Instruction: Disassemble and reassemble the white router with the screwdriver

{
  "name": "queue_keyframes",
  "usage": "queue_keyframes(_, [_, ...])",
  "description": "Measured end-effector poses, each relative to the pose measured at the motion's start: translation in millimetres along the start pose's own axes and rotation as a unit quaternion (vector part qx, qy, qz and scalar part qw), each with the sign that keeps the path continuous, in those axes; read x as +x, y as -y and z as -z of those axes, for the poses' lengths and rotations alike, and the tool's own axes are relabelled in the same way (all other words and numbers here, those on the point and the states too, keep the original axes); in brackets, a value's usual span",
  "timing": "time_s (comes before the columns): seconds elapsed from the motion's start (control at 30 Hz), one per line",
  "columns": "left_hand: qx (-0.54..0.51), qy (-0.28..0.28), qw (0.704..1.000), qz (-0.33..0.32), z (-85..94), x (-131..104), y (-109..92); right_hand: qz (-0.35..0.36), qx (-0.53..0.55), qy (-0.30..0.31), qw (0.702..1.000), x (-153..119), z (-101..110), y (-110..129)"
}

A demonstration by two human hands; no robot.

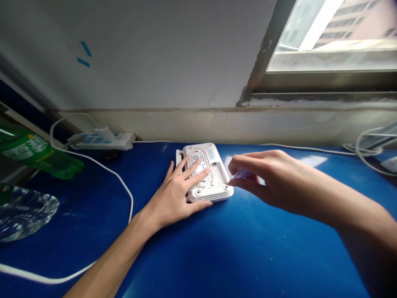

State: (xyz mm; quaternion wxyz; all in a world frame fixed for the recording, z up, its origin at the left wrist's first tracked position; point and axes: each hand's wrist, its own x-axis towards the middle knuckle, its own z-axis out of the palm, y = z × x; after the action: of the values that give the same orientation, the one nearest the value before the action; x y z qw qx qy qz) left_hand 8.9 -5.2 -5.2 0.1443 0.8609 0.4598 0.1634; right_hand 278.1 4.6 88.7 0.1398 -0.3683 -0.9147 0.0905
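One glossy blue tabletop (248,248); on its left, two plastic bottles, one green (46,155), one clear (31,213). One white perforated plastic box (221,177), mid-table near the wall: underside up, four round feet (226,187) showing, long axis running away from the person, near end angled slightly right. Two bare hands: left (176,190) spread across the box; right (263,174) pinching one thin pale-lavender piece (243,174) beside its right edge, contact unclear.

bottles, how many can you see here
2: a green bottle at the left edge, and a clear bottle just below it in the picture. The frame cuts both off, so more could be hidden.
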Motion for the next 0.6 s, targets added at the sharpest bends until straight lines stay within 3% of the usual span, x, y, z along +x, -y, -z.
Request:
queue_keyframes(0.17, [-0.028,0.0,0.999,-0.022,-6.1,0,7,-0.037,-0.128,0.011,0.991,5,-1,10])
queue_keyframes(0.43, [-0.019,-0.016,0.997,-0.07,-12.9,2,9,0.012,0.016,0.047,0.999,-7,2,11])
queue_keyframes(0.6, [-0.001,-0.012,0.998,-0.065,-15.0,-1,-3,-0.016,-0.045,0.047,0.998,-5,-1,11])
